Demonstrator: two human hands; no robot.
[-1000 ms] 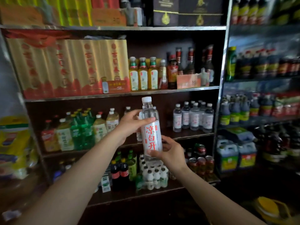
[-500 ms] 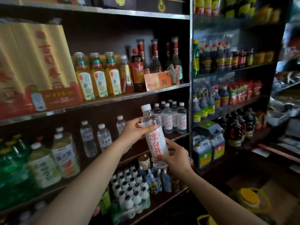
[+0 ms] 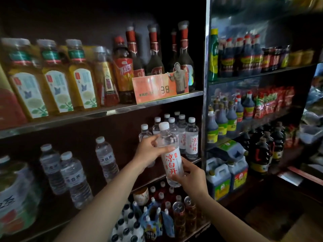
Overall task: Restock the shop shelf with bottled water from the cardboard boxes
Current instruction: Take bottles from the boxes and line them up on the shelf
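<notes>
I hold one clear water bottle point(image 3: 170, 155) with a white cap and red characters on its label, tilted slightly, in front of the middle shelf. My left hand point(image 3: 149, 151) grips its upper body. My right hand point(image 3: 191, 177) cups its base from below. Just behind it, a cluster of matching water bottles point(image 3: 191, 137) stands at the right end of the shelf board point(image 3: 196, 161). A few other clear water bottles point(image 3: 73, 179) stand further left on the same shelf. No cardboard box is in view.
Above are yellow tea bottles point(image 3: 52, 79), dark red-capped bottles point(image 3: 155, 53) and an orange price card point(image 3: 157, 89). Below are small bottles and cans point(image 3: 178, 213). A metal upright point(image 3: 204, 102) divides off the right bay of sauce bottles and jugs point(image 3: 218, 177).
The view has moved closer and to the right along the shelf. The held bottle now sits nearer the cluster of matching bottles. Both hands keep the same grip.
</notes>
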